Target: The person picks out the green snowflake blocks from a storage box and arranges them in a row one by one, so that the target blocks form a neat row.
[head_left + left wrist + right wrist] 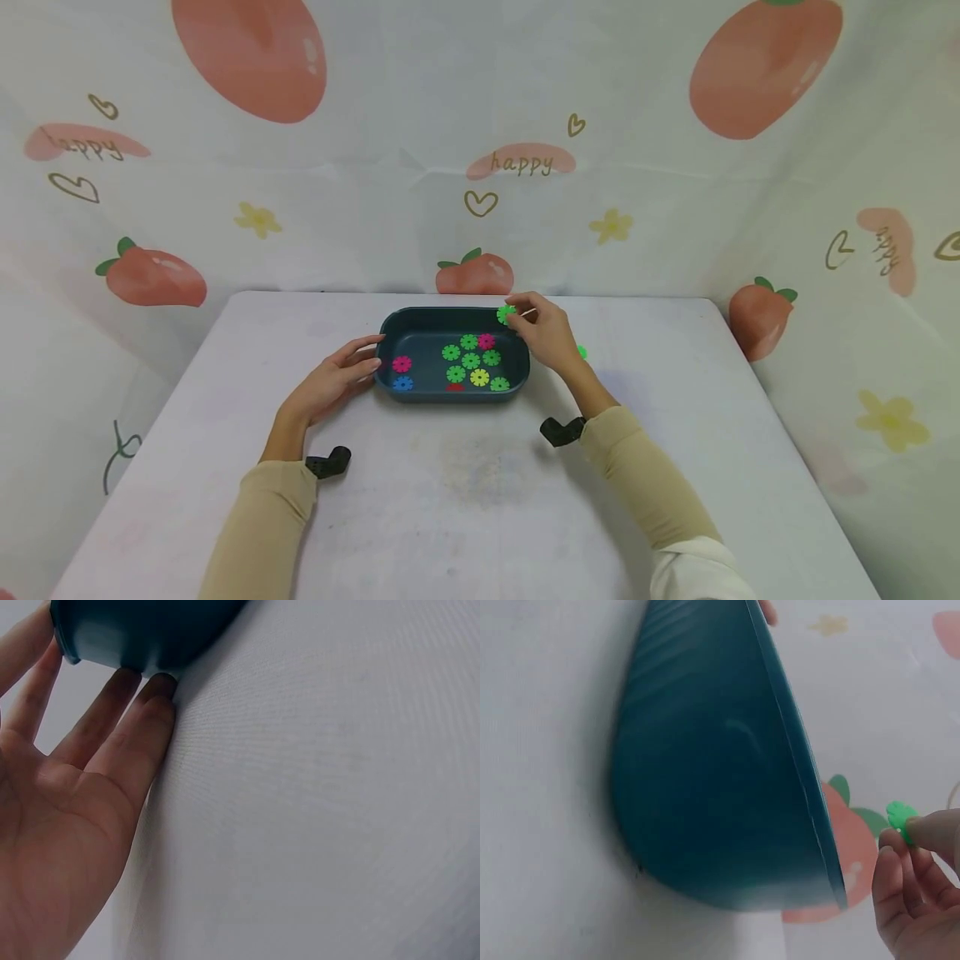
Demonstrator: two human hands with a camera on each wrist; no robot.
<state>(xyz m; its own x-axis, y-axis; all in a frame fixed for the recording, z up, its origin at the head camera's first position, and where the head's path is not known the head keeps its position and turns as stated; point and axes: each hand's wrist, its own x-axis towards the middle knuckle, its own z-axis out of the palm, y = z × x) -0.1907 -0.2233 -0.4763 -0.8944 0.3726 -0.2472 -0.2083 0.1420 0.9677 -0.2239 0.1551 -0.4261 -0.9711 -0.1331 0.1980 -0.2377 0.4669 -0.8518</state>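
Several small, notched, flower-shaped discs lie inside a dark teal tray [450, 398] on a white-covered table [450, 533]. Most are green discs [470, 361], gathered in the tray's right half with a yellow disc [479, 377], a pink disc [486, 342] and a red disc [455, 387] partly hidden by the near wall. Near the left end, another pink disc [402, 364] lies just behind a blue disc [402, 383].

A person's right hand [546, 336] pinches one raised green disc [506, 315] between thumb and fingertips, over the tray's far right corner; the right wrist view shows it apart from the rim. The left hand [330, 387] rests against the tray's left end, its fingers spread and fairly straight, fingertips touching the outer wall.

One further green disc [582, 352] shows on the table, partly hidden behind the right wrist. Tan sleeves [255, 525] cover both forearms. Behind hangs a pale cloth [375, 225] printed with red fruit, yellow flowers, hearts and the word "happy".
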